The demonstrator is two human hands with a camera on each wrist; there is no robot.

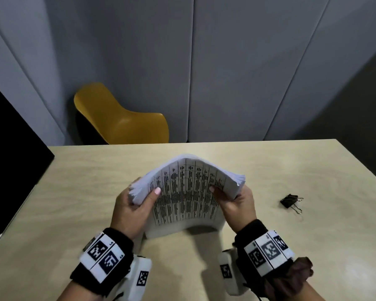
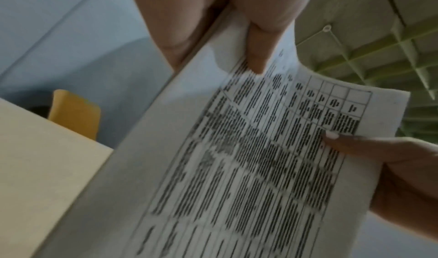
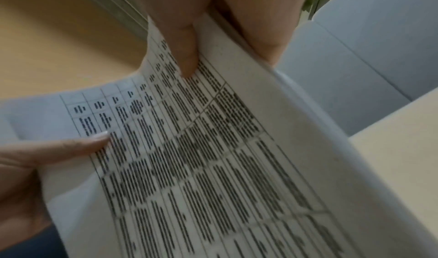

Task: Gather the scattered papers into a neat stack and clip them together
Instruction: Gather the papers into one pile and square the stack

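Observation:
A stack of white papers (image 1: 183, 192) printed with a black table stands on its lower edge on the beige table (image 1: 74, 192), bowed upward in the middle. My left hand (image 1: 135, 205) grips its left side, thumb on the printed face. My right hand (image 1: 234, 200) grips the right side the same way. The sheet edges fan unevenly at both upper corners. In the left wrist view the papers (image 2: 237, 168) fill the frame, my left thumb (image 2: 258, 52) pressing on them. The right wrist view shows the papers (image 3: 213, 168) pinched under my right thumb (image 3: 184, 56). A black binder clip (image 1: 291, 202) lies to the right.
A yellow chair (image 1: 122, 118) stands behind the table's far edge. A black object (image 1: 9, 153) sits at the table's left side. Grey wall panels rise behind.

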